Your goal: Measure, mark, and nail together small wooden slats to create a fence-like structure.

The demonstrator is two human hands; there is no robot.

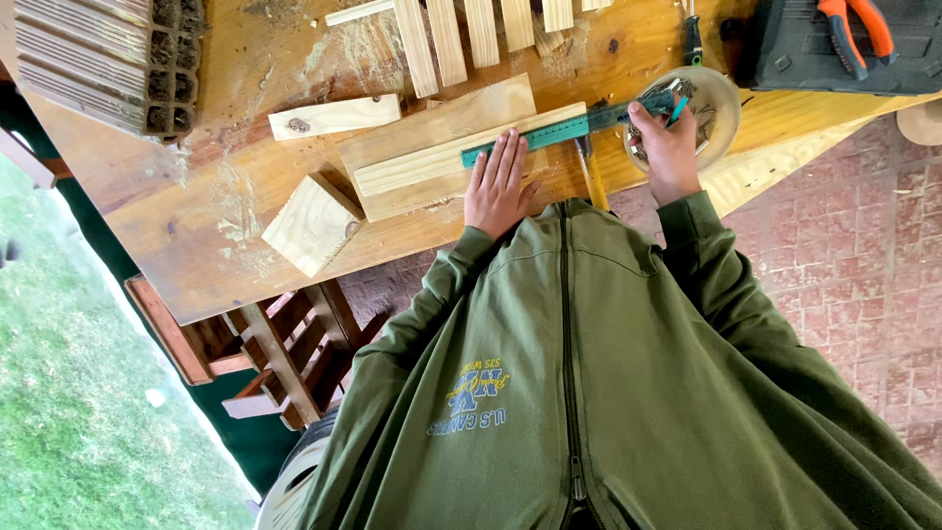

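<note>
Green jacket (608,373) nearest; left hand (498,186) flat on ruler (569,128); right hand (667,147) apparently gripping pen (677,110).

A long green ruler (564,131) lies flat along a pale wooden strip (461,157), which rests on a wider pale board (432,123) on the bench. The left fingers (500,157) press flat on ruler and strip. The right fingers (659,118) pinch a teal pen (676,111) at the ruler's far end.
</note>
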